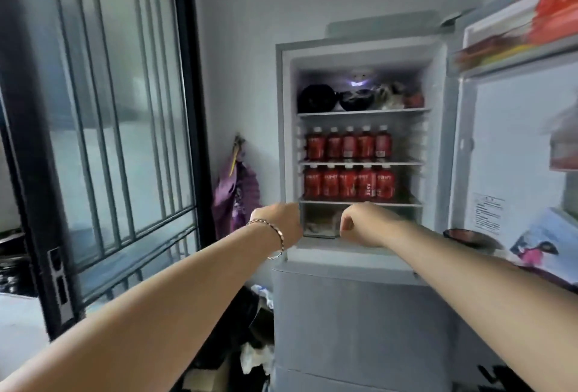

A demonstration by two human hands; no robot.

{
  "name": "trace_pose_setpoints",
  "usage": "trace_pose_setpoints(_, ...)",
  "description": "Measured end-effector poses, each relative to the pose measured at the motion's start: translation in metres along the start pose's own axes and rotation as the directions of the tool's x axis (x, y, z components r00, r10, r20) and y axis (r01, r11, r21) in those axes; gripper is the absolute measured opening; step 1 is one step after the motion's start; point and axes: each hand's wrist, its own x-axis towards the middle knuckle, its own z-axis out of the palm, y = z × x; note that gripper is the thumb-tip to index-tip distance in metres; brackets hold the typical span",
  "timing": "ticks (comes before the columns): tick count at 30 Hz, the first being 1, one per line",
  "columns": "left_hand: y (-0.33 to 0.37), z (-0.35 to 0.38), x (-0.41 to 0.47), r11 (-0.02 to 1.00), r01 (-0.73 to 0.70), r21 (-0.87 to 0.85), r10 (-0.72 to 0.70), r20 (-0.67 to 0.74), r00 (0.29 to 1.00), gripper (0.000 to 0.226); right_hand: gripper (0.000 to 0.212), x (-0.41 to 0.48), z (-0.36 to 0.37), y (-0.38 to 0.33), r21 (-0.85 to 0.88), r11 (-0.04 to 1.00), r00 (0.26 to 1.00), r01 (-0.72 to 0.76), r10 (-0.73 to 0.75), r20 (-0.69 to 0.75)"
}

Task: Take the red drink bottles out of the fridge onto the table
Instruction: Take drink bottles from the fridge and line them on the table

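Note:
The grey fridge (350,313) stands ahead with its upper door (513,147) swung open to the right. Several red drink bottles (348,143) stand in a row on the middle shelf. A second row of red bottles (348,182) fills the shelf below. My left hand (280,223), with a bracelet on the wrist, is stretched toward the fridge's lower left edge, fingers curled. My right hand (364,224) is held in front of the clear drawer under the bottles, fingers curled with nothing in them. Both hands are below the bottle rows and touch no bottle.
Dark bowls and bagged food (341,97) fill the top shelf. The door racks hold red packets (553,16) and a booklet (544,244). A purple bag (234,194) hangs on the wall to the left. A barred glass door (103,129) is at left. Bags lie on the floor (250,344).

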Motion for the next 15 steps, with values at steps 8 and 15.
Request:
trace_pose_setpoints(8, 0.043, 0.041, 0.155, 0.979, -0.078, -0.186, 0.068, -0.061, 0.996, 0.026, 0.014, 0.110, 0.003, 0.101, -0.066, 0.990, 0.991, -0.122, 0.117, -0.071)
trace_pose_setpoints(15, 0.066, 0.052, 0.308, 0.951, -0.037, -0.308, -0.029, -0.205, 0.978, 0.025, 0.013, 0.242, -0.016, 0.184, -0.060, 0.987, 0.975, -0.146, 0.133, -0.178)
